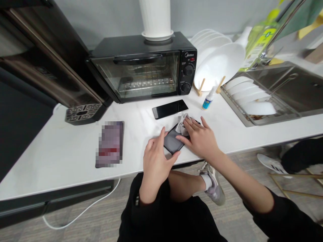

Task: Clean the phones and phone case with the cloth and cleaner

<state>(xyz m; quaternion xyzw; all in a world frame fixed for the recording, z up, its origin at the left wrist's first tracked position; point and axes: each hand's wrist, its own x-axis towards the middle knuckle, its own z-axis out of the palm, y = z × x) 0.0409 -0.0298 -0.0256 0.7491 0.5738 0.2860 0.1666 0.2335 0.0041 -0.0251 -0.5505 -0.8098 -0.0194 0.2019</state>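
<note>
A dark phone (173, 141) lies at a slant on the white counter (137, 126), between my two hands. My left hand (156, 158) holds its left end, thumb and fingers at opposite edges. A crumpled pale cloth or tissue (182, 127) rests on its upper right part, and my right hand (200, 136) presses on it with the fingers, the thumb over the screen. Behind them lies a second black phone (170, 109). To its right a small spray bottle (207, 101) with a blue label stands upright. Far left, a third device (110, 144) has a pixelated screen.
A black toaster oven (143, 75) with a white pot (156, 18) on top stands behind. Left is a dark machine (84, 112). White plates (214, 60), a green bottle (261, 42) and a sink (300, 97) are right. Another person's shoe (274, 164) shows below.
</note>
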